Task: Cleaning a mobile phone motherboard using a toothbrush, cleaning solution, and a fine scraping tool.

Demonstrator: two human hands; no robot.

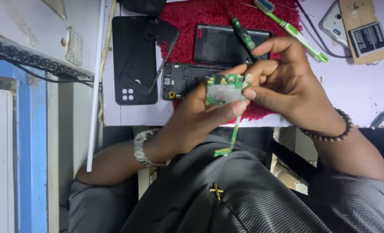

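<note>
1. Grey-labelled battery (368, 39) on tan card, far right of red mat (192, 21) on counter (356, 86).
2. Green circuit board (224, 89) over mat's near edge, pinched between left hand (196, 118) and right hand (282, 84) fingertips.
3. Board's narrow strip hanging down toward lap; long axis roughly vertical.
4. Black phone frame (183, 80) just behind board.

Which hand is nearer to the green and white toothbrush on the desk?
The right hand. Its knuckles lie just below the toothbrush, almost under its handle. The left hand is lower and further left, holding the green circuit board from below.
</note>
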